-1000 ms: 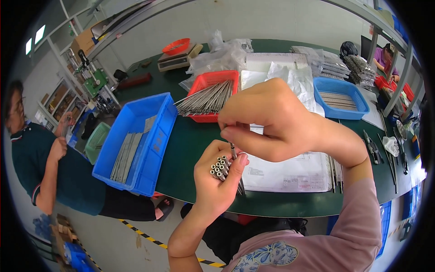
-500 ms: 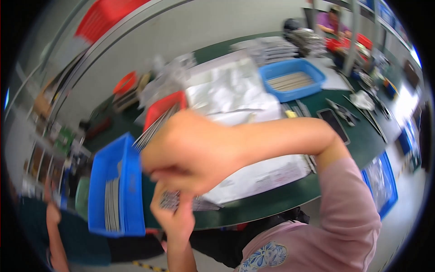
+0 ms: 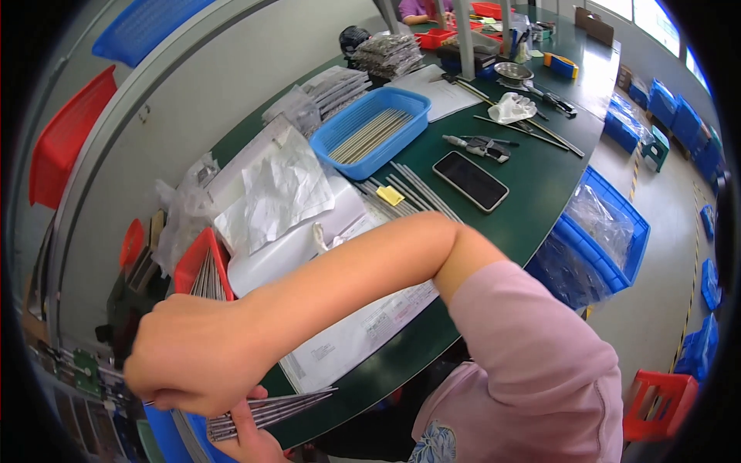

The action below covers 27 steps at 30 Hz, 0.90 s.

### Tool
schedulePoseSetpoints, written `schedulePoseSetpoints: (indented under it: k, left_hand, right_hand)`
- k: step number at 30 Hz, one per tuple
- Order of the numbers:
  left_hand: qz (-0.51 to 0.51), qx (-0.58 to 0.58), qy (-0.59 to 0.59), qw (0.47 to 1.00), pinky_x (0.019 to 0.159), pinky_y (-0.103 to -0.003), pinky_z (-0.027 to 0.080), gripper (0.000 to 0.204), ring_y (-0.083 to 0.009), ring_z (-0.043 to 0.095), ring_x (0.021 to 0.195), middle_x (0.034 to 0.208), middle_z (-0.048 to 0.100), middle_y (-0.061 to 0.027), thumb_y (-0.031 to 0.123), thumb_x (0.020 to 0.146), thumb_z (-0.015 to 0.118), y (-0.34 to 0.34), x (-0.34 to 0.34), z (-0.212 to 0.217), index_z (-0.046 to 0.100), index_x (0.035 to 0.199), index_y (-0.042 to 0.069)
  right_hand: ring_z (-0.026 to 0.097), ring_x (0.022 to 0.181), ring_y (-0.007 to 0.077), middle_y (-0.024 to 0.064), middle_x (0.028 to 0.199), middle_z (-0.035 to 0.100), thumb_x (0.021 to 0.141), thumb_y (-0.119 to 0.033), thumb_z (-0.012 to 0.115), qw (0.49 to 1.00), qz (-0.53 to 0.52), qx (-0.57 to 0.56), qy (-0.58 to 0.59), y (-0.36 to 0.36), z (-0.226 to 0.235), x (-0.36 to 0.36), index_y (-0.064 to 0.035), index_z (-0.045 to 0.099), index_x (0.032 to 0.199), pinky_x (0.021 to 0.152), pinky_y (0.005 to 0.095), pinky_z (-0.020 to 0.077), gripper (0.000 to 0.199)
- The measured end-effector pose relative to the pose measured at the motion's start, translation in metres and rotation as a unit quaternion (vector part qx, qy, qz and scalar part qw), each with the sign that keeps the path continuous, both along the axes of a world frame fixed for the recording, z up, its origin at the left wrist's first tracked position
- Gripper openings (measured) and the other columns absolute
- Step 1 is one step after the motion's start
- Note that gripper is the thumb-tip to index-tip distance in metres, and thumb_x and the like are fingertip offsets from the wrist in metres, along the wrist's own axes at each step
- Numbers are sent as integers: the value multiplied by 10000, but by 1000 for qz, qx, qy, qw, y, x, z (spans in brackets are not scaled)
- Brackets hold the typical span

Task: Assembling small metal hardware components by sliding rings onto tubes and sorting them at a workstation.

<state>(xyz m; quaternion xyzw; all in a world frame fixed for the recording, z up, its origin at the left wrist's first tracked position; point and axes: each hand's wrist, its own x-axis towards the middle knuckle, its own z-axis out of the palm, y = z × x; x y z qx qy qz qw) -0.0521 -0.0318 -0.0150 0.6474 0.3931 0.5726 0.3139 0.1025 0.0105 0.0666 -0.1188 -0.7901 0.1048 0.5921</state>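
Note:
My left hand (image 3: pixel 251 438) is closed around a bundle of thin metal rods (image 3: pixel 282 410), its thumb lying across them. Their pointed ends fan out to the right, over the table's front edge. Just above it, my right hand (image 3: pixel 185 351) is curled with the fingers turned down. A small dark tip shows under that fist, but its fingers hide what they hold. A blue bin (image 3: pixel 164 432) stands partly hidden below both hands. Beyond the right wrist, a red bin (image 3: pixel 202 258) holds more metal rods (image 3: pixel 207 281).
A light-blue basket (image 3: pixel 421 104) of rods sits on the green table (image 3: pixel 505 239). Nearby lie loose rods (image 3: pixel 421 185), a phone (image 3: pixel 471 180), a digital micrometer (image 3: pixel 482 147) and crumpled silvery sheeting (image 3: pixel 282 189). A blue crate (image 3: pixel 617 266) stands beyond the table's right edge; another person (image 3: pixel 417 9) sits far back.
The view has swung, so the table's right side and floor show more. Both hands appear lower and farther left, the left still holding the rods. The person at the left has left the view.

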Motion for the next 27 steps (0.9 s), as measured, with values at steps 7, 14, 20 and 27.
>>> schedulePoseSetpoints:
  k: [7,14,20,27]
  left_hand:
    - [-15,-8,23,1000,645,-257,431,186,-135,541,690,773,574,-72,135,849,597,7,2,-6,534,908,-30]
    - [-33,0,4,999,626,-259,470,272,-171,581,760,821,558,-72,191,868,576,7,9,1,542,1008,-39]
    - [57,94,1,994,537,-211,434,325,-130,528,545,765,476,-62,176,896,482,14,13,-11,466,1133,-46]
    - [15,75,-44,996,596,-263,510,276,-172,570,698,795,497,-94,140,888,425,17,7,-8,480,1074,-57]
  right_hand:
    - [573,588,295,90,581,568,664,-184,647,981,-3,-40,-187,1,-22,17,-65,622,660,488,391,420,122]
    - [596,618,320,144,610,595,664,-173,615,941,-157,-17,-300,-8,0,45,-23,636,653,550,394,466,152]
    - [569,644,74,63,693,610,830,-70,604,926,-276,47,-253,-60,43,150,65,598,830,595,199,470,135]
    - [551,559,275,83,656,580,729,-93,620,819,-527,94,-205,-61,-39,201,-56,607,787,487,335,428,70]
